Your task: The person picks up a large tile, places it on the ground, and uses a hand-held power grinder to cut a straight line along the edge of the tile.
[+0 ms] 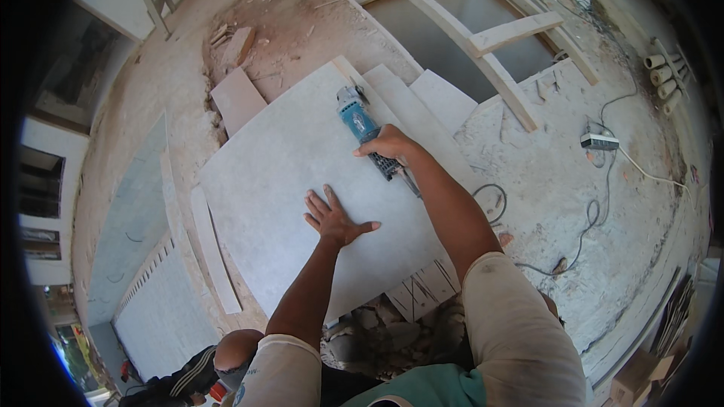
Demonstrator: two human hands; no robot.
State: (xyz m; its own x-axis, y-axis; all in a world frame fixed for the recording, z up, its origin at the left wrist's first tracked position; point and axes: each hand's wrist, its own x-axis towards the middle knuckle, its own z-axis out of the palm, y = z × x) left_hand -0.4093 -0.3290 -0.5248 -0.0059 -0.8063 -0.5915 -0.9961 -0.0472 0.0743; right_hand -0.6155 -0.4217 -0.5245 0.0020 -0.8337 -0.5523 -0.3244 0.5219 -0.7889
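A large pale grey tile slab (264, 151) lies flat in front of me. My left hand (335, 220) rests on it with the fingers spread and holds nothing. My right hand (391, 145) is wrapped round the body of a teal and black angle grinder (357, 119). The grinder's head points away from me, over the slab near its far right edge. Its cord runs back beneath my right forearm. Whether the disc is spinning or touching the slab, I cannot tell.
A wooden frame (452, 19) spans a rectangular floor opening at the far right. A power strip (599, 141) lies to the right with loose cords. Tile strips (215, 249) and leaning slabs (136, 218) are on the left. Rubble (369, 335) lies close to me; a person (192, 377) is lower left.
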